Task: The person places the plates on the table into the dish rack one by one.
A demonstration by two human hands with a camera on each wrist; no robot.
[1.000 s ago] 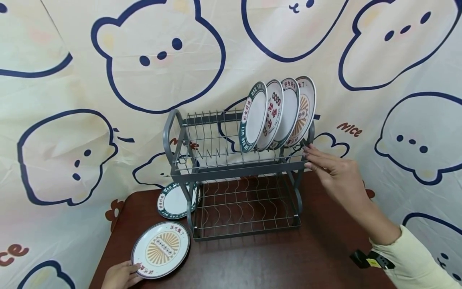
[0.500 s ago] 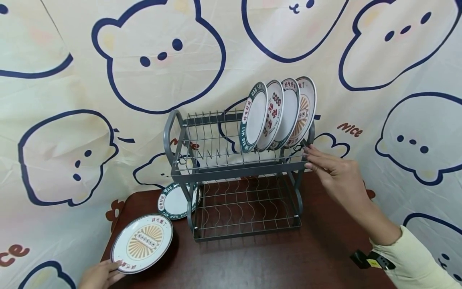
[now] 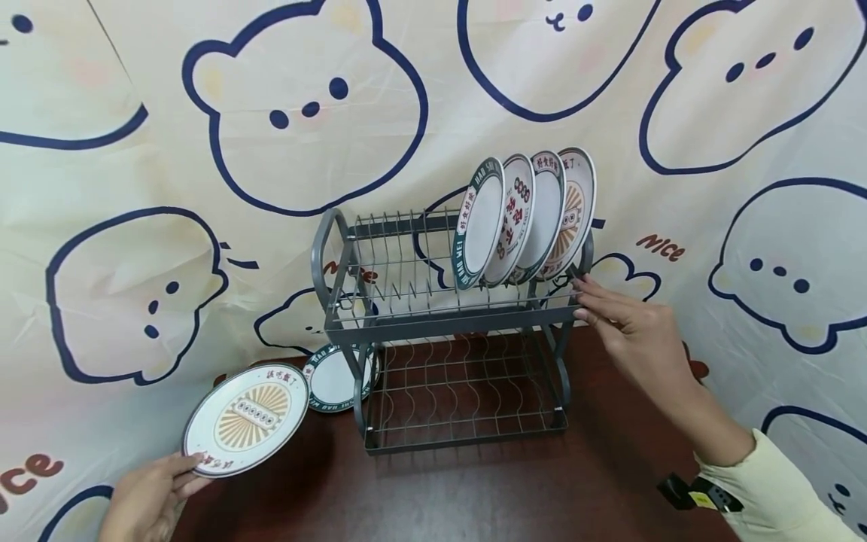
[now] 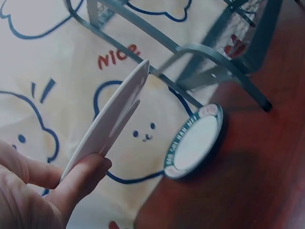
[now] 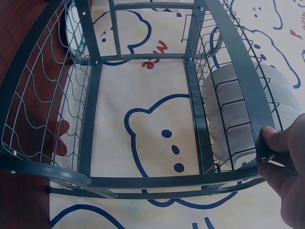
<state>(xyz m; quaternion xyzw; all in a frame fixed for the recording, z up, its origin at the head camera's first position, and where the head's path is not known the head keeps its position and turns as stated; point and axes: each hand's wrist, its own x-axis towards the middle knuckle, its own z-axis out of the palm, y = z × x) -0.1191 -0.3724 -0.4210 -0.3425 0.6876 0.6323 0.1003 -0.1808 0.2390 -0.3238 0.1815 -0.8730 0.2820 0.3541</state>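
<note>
My left hand (image 3: pixel 152 489) pinches the rim of a white plate (image 3: pixel 247 421) with a tan sunburst print, thumb on its face, held tilted above the table's left side. In the left wrist view that plate (image 4: pixel 112 112) appears nearly edge-on. With thumb and fingertips, my right hand (image 3: pixel 633 339) grips the front right corner of the two-tier grey dish rack (image 3: pixel 433 324). Several plates (image 3: pixel 481 226) stand on edge at the right of the upper tier. In the right wrist view the thumb and fingers (image 5: pixel 274 138) pinch the rack's bar.
A green-rimmed plate (image 3: pixel 335 380) lies on the dark red-brown table (image 3: pixel 474 489), partly behind the rack's left leg. The lower tier (image 3: pixel 467 384) holds no plates. A cartoon-print cloth (image 3: pixel 305 173) hangs close behind the rack.
My left hand has lifted the sunburst plate and carried it left and up, away from the rack. The right hand stays at the rack's corner. The head view has shifted slightly.
</note>
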